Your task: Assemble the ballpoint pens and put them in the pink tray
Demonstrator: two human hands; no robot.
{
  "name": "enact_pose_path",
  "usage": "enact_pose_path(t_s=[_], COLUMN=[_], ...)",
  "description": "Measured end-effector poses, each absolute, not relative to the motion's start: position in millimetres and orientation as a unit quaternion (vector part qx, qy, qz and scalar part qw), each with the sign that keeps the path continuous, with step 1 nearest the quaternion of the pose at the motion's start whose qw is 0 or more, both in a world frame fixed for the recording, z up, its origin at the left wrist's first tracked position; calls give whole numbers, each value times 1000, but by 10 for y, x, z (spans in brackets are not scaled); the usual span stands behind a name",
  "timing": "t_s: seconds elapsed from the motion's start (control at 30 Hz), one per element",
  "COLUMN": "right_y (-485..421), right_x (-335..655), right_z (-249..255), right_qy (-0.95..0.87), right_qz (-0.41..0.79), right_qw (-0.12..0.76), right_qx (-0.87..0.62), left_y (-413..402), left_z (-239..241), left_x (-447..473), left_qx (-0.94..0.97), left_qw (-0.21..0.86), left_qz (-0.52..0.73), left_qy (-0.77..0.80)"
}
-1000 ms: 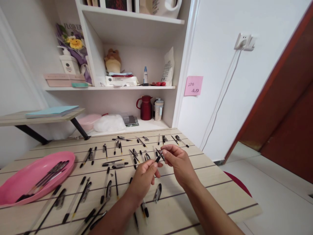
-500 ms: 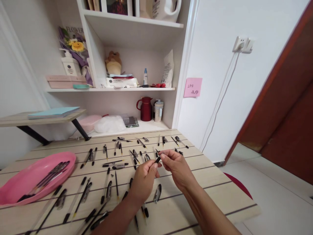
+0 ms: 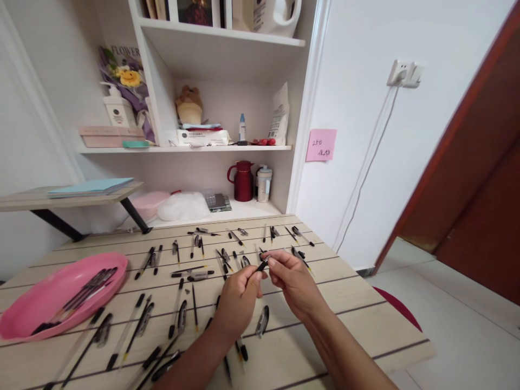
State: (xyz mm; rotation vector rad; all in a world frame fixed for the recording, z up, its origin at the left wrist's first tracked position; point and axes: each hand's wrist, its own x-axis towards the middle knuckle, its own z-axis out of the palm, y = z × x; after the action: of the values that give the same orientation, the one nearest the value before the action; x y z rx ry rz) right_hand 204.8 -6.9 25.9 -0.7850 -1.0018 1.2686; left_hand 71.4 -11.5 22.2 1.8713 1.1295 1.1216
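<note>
Both of my hands are raised a little above the wooden table point(image 3: 357, 319), meeting at a small black pen point(image 3: 262, 265). My left hand point(image 3: 238, 300) is closed round the pen's lower end. My right hand point(image 3: 290, 281) pinches its upper tip between thumb and fingers. Most of the pen is hidden inside my left fist. Several black pens and pen parts point(image 3: 179, 314) lie scattered over the table around and under my hands. A black pen cap point(image 3: 262, 320) lies just below my hands.
A pink oval tray point(image 3: 24, 303) holding several pens sits at the table's left edge. White shelves point(image 3: 219, 147) with a red kettle point(image 3: 242, 180), bottles and bags stand behind the table. To the right are a white wall, a cord and a red-brown door point(image 3: 479, 179).
My hands have dropped slightly and drawn closer together on the pen; my right hand's fingers have closed in on its tip. The camera view shifted a little.
</note>
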Motion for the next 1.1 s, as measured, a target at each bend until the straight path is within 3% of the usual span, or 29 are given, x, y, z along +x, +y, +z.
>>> enact_pose_path(t_s=[1.1], right_y=[-67], right_x=[1993], right_z=[138], right_qy=[-400], right_qz=[588], right_qw=[616], right_qx=[-340], left_y=[-115], left_z=[211], left_x=[638], left_qx=[731], left_qw=[341], left_qz=[391], left_qy=[444])
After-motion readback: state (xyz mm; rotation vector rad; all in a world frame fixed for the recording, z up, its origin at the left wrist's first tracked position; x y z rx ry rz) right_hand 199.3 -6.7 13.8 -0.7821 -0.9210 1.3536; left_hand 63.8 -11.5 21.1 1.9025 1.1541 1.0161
